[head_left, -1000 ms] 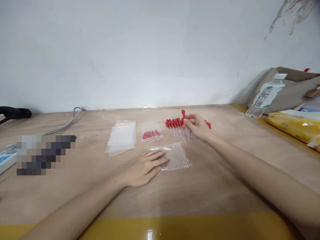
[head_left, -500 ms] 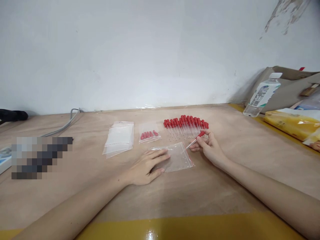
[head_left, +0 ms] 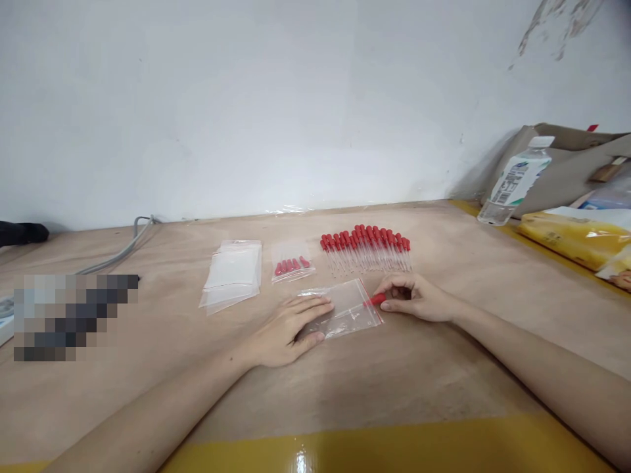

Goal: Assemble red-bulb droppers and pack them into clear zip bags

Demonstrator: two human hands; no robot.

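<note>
My left hand [head_left: 290, 328] lies flat with fingers stretched out on the left half of a clear zip bag [head_left: 348, 307] on the table. My right hand [head_left: 417, 299] pinches a red-capped glass dropper [head_left: 375, 300] at the bag's red-striped mouth, its glass tip pointing into the bag. Behind them lies a row of several red-capped droppers [head_left: 365, 248]. A filled small bag of droppers [head_left: 292, 265] and a stack of clear zip bags [head_left: 231, 276] lie to the left.
A water bottle [head_left: 513, 180] leans against a cardboard box [head_left: 572, 164] at the back right, beside a yellow package [head_left: 572, 240]. A grey cable [head_left: 123, 249] and a blurred-out patch are at the left. A yellow strip [head_left: 394, 447] marks the near table edge.
My right hand lifted one dropper from the row and brought it down and toward me to the bag's mouth. My left hand stayed pressed on the bag.
</note>
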